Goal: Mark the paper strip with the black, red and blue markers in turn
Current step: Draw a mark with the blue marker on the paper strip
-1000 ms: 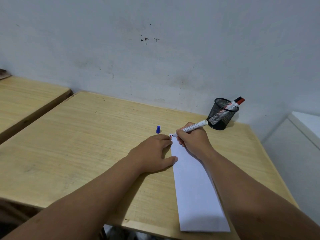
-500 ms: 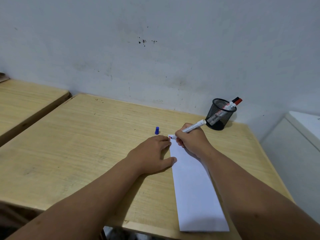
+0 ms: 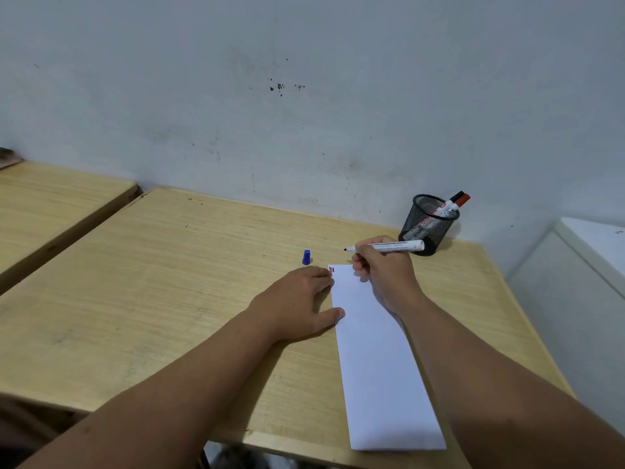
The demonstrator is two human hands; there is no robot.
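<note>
A long white paper strip (image 3: 378,360) lies on the wooden desk (image 3: 169,282), with small red and blue marks (image 3: 331,269) at its far left corner. My left hand (image 3: 297,299) rests flat on the desk, fingertips on the strip's left edge. My right hand (image 3: 384,269) holds an uncapped white marker (image 3: 395,246) level above the strip's far end, its dark tip pointing left and off the paper. The blue cap (image 3: 306,257) stands on the desk just beyond my left hand. A black mesh cup (image 3: 427,225) holds the red marker (image 3: 455,204) and a black-capped one.
A second wooden desk (image 3: 50,204) stands to the left across a narrow gap. The wall (image 3: 304,113) runs right behind the desks. A white cabinet (image 3: 581,272) stands beside the desk's right edge. The strip's near end reaches the desk's front edge.
My right hand has lifted the marker's tip off the strip's far corner and turned the marker level. A blue mark now shows beside the red one. My left hand stays put.
</note>
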